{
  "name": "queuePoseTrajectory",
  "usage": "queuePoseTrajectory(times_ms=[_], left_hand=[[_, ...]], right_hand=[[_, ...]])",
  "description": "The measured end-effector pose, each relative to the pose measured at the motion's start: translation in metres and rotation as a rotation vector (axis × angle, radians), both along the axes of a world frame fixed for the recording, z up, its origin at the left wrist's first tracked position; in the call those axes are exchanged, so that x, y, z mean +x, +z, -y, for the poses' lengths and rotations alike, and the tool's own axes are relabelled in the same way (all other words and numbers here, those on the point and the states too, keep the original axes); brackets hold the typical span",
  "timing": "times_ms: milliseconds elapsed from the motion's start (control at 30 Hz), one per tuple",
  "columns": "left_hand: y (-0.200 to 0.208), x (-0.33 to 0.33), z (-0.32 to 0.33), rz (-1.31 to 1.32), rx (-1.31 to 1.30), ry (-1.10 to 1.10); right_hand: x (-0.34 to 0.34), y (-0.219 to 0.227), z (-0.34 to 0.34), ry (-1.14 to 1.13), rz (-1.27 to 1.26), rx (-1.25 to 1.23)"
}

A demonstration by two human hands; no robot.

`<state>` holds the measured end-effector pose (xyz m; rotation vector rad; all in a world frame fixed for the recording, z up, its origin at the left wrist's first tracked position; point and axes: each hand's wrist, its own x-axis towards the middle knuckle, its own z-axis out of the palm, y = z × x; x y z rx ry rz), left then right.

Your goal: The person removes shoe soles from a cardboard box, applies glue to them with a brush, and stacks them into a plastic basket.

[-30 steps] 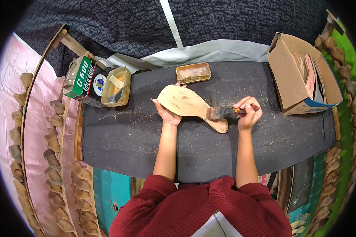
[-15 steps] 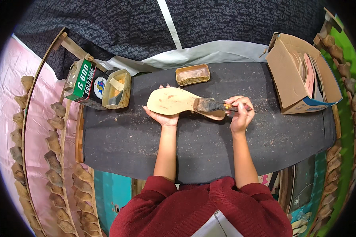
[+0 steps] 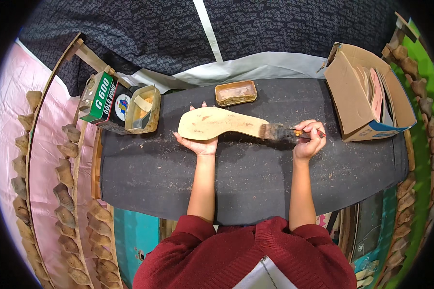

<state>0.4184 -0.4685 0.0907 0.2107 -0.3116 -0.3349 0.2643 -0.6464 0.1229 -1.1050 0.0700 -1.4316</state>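
A pale tan shoe sole lies across my left hand, which supports its broad front end from below. The thumb shows at the near edge and fingertips stick out past the far edge. My right hand is closed around the handle of a paintbrush with dark, matted, glue-stained bristles. The bristle tips touch the narrow heel end of the sole. Faint reddish-brown marks show on the sole's upper face. Beyond the sole stands a small rectangular tray with a brownish crusted rim.
A dark cloth-covered table is scattered with small shavings. At its left stand a green and black metal can and a stained open container. A cardboard box of sole pieces sits right. Racks of wooden shoe lasts flank both sides.
My right hand has drawn the brush rightward along the sole, from its middle to the heel end. The left hand and the sole have stayed almost in place.
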Motion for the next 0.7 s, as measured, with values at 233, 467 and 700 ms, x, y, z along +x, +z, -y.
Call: queuePoseTrajectory(times_ms=[233,467,700], left_hand=[[-0.002,0.000,0.001,-0.009,0.022,-0.006],[-0.003,0.002,-0.002,-0.005,-0.018,0.000],[0.000,-0.003,0.005,0.036,0.078,-0.013]], right_hand=[[0.009,0.002,-0.022,0.210,-0.173,0.072],[-0.003,-0.004,0.015,0.065,-0.109,0.021],[-0.006,-0.002,0.026,-0.142,0.007,0.221]])
